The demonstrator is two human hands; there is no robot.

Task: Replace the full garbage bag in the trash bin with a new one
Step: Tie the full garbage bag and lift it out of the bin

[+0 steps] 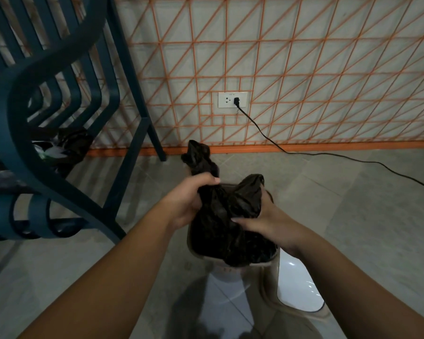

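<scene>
While the bag (216, 231) sits in the bin (224, 271), the left hand (189, 199) clenches one gathered corner and the right hand (264, 221) grips the other, close together. Dimly lit, the bag seems full; its contents are hidden.

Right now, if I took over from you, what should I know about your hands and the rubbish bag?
Left hand grips one gathered flap of the black plastic garbage bag. Right hand grips the other flap.
The bag sits inside the beige plastic trash bin on the tiled floor. A white lid with a beige rim lies on the floor beside the bin.
Done: bag top pulled up into two flaps.
Left: knot not yet tied, bag not lifted out, new bag not fitted. No fresh bag clearly in view.
</scene>
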